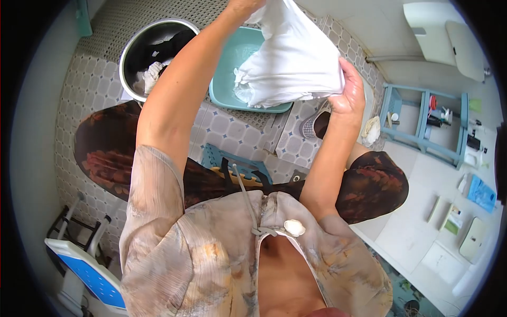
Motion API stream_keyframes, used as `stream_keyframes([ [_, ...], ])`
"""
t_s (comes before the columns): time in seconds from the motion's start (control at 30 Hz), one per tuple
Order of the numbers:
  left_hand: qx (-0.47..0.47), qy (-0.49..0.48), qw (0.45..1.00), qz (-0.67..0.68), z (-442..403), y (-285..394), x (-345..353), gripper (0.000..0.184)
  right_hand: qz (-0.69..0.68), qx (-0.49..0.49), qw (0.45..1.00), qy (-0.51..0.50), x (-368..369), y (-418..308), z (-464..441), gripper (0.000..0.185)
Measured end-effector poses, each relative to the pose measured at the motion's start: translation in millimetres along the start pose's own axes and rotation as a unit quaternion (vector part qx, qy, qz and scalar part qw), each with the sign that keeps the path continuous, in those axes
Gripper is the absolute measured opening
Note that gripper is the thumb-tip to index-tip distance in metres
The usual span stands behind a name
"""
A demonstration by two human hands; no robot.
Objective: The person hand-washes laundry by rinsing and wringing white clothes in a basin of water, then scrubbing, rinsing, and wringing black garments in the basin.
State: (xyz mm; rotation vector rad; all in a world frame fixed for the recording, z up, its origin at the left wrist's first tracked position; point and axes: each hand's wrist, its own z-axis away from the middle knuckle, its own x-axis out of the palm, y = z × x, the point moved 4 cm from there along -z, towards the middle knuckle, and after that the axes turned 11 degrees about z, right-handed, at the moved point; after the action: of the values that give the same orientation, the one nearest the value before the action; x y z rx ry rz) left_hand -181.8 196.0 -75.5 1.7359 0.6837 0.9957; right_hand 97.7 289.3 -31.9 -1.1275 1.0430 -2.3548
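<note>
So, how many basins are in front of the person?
2: a metal basin at the left, and a teal basin beside it, partly behind the white cloth.

Left arm (178, 87) stretches far forward, almost straight, angled inward; left hand (246, 4) farthest out, partly cut from sight. Right arm (328, 164) reaches forward, shorter; wrist (346, 117) bends inward, right hand (349, 94) raised, fingers (350, 71) curled in grip. Knees (374, 179) spread wide.
</note>
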Motion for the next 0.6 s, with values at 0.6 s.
stream_keyframes([
  [0.6,0.018,0.025,0.997,0.072,17.6,-0.5,-30.0,0.018,0.025,-0.087,0.992,-0.082,68.9,-48.4,5.6,0.019],
])
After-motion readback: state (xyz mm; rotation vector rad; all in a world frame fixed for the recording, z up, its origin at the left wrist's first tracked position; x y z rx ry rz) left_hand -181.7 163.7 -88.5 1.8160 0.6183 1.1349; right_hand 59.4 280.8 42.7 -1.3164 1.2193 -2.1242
